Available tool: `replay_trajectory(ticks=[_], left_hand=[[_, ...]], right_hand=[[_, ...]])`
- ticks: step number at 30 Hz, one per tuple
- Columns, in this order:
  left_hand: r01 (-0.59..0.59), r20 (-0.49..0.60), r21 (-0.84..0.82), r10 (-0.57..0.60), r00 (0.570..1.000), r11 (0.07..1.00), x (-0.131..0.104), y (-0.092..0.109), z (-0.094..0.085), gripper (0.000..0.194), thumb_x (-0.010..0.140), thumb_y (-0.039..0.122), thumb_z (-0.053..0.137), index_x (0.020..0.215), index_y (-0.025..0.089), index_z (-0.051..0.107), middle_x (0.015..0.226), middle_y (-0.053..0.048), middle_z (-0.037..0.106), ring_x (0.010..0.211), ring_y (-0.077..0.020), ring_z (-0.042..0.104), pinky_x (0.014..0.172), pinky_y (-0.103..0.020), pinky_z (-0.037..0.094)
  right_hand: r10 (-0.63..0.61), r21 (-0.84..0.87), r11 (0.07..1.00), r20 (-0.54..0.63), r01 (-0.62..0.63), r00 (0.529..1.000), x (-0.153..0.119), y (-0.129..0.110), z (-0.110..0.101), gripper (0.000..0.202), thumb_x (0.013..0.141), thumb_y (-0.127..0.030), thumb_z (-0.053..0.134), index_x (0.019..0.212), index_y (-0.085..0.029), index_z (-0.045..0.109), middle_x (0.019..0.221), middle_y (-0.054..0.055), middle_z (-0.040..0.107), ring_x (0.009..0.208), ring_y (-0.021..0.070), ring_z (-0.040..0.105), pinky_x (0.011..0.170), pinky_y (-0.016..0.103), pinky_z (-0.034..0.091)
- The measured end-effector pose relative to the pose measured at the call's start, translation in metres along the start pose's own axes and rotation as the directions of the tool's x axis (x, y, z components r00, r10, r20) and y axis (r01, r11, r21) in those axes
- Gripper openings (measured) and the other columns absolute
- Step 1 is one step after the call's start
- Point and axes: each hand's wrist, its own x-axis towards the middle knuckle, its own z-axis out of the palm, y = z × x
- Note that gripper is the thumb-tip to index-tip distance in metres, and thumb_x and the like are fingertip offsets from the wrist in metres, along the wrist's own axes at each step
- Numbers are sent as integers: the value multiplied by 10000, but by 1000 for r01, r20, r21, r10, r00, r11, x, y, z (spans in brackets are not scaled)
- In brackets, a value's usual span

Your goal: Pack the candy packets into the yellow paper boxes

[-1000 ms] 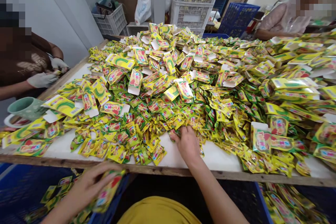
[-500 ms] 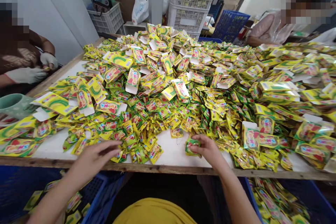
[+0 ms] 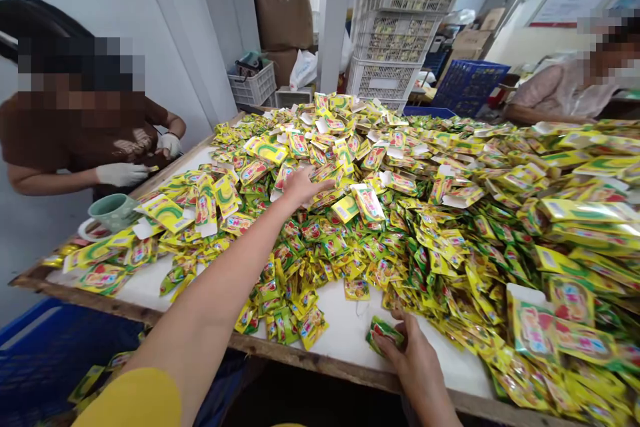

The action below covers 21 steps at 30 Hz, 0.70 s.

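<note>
Green-and-red sachets (image 3: pixel 383 335) are being pinched between the right hand's (image 3: pixel 415 353) thumb and fingers; yellow cartons (image 3: pixel 344 157) are lying around the left hand's (image 3: pixel 301 188) spread fingers.

Left hand (image 3: pixel 299 188) apparently on heaped cartons (image 3: pixel 344 155)

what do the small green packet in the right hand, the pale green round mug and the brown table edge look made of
Small green packet: probably thin glossy plastic film, given its creases and glints.
Pale green round mug: perhaps glazed ceramic, smooth with pale spots, though plastic is possible.
Brown table edge: seemingly bare wood, matt, by its uneven, worn colour.
</note>
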Motion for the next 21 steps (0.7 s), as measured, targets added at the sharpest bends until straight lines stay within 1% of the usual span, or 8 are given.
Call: replay_trajectory(ticks=[3,6,8,10,13,15,18,21], left_hand=[[-45,113,-19,47,992,999,17,11,6,433,856,534,507,986,142,635,936,-95,687,850,-238,643,733,-312,488],[-96,146,22,92,985,995,12,25,6,475,737,437,693,1066,111,589,1025,-136,653,912,-269,619,768,-337,479],[-163,185,48,152,971,985,-4,35,1,520,663,334,761,1099,118,577,1083,-142,624,996,-296,585,849,-373,456],[-265,173,105,245,954,959,-31,44,-9,464,686,251,721,1111,132,576,1109,-131,597,1062,-310,548,918,-414,421],[-389,108,186,375,921,902,-93,55,-18,456,748,213,627,1187,147,526,1174,-130,556,1122,-314,512,973,-455,392],[-426,225,99,397,890,899,-140,56,-11,508,742,226,631,1229,184,493,1186,-107,568,1083,-282,548,952,-415,431],[-327,395,-63,324,860,943,-200,51,19,575,703,181,628,1256,219,475,1155,-84,596,1038,-258,584,910,-376,482],[-192,354,-133,228,907,972,-236,42,56,626,679,136,600,1284,212,460,1209,-97,573,1111,-270,558,959,-407,470]], right_hand=[[-136,22,990,9,136,991,-7,-5,1,213,793,-404,605,874,-211,640,873,74,654,845,250,643,758,362,511],[-261,74,963,7,260,965,-16,-13,-1,162,864,-364,560,868,-223,639,881,74,647,850,243,628,771,372,509],[-272,173,949,31,263,962,-20,-19,-4,152,883,-356,551,892,-233,639,857,61,662,807,230,635,733,353,519],[-182,316,934,28,164,983,-19,-25,-10,173,871,-383,574,885,-229,653,813,50,679,747,216,645,674,324,529],[77,547,837,-108,-6,991,-7,-37,-29,236,800,-429,658,872,-206,682,812,47,692,711,198,647,612,289,539],[194,651,759,-188,-26,963,4,-48,-42,266,757,-428,702,895,-201,693,847,47,695,724,191,647,610,282,545],[155,685,728,-161,-3,975,19,-61,-49,285,732,-411,723,927,-204,697,858,48,704,733,193,650,626,289,547],[-28,550,833,-64,59,998,25,-63,-42,217,764,-375,686,880,-195,718,818,54,703,730,202,643,648,299,527]])
